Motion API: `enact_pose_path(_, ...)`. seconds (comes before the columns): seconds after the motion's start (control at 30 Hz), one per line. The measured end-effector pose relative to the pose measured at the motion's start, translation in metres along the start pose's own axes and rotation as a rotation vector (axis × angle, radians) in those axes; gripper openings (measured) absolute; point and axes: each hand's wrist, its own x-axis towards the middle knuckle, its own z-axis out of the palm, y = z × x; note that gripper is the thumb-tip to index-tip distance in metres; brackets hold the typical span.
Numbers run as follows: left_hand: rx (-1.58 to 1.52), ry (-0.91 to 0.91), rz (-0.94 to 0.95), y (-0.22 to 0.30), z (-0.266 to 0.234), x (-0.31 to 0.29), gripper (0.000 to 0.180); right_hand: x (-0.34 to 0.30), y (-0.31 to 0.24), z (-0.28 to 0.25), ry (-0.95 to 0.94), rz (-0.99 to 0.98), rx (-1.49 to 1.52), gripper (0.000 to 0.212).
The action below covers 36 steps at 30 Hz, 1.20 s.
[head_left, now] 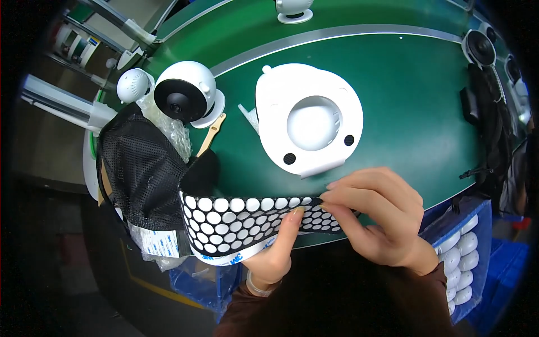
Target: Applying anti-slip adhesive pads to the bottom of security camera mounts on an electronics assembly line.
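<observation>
My left hand (276,251) grips a long bent sheet of round adhesive pads (230,222) from below, its thumb pressed on the face. White discs in rows show through black webbing, and the backing is white with blue print. My right hand (382,216) pinches the sheet's upper edge between thumb and index finger; whether a loose pad is between those fingertips I cannot make out. Beyond the hands lies a white rounded plastic housing (272,126) with a round recess. Two small black round pads (289,159) sit on its near part.
At the left stand a white camera with a black face (179,101), a smaller white unit (133,85), a wooden stick (211,135) and a black mesh bag (143,168). A blue bin (483,241) of white domed parts is at the lower right. Black cables (488,123) hang along the right edge.
</observation>
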Motion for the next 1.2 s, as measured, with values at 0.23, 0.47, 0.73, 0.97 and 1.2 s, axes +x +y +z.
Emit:
enact_pose_path(0.23, 0.059, -0.036, 0.064, -0.003, -0.001, 0.000, 0.035, 0.004, 0.005, 0.001, -0.021, -0.072, 0.002, 0.019)
enact_pose_path(0.47, 0.122, -0.005, 0.060, -0.003, 0.001, 0.002, 0.036, 0.000, 0.002, 0.004, -0.013, -0.189, -0.212, 0.016)
enact_pose_path(0.73, 0.111, 0.043, 0.082, -0.007, 0.000, 0.004, 0.037, -0.003, 0.005, 0.010, -0.016, -0.273, -0.269, 0.017)
enact_pose_path(0.97, 0.118, 0.087, -0.006, -0.011, -0.007, 0.007, 0.032, 0.024, 0.004, -0.020, -0.093, -0.082, -0.138, 0.017)
enact_pose_path(1.2, 0.130, -0.052, -0.076, 0.000, 0.000, 0.019, 0.030, 0.070, 0.039, -0.033, -0.222, 0.408, 0.292, 0.013)
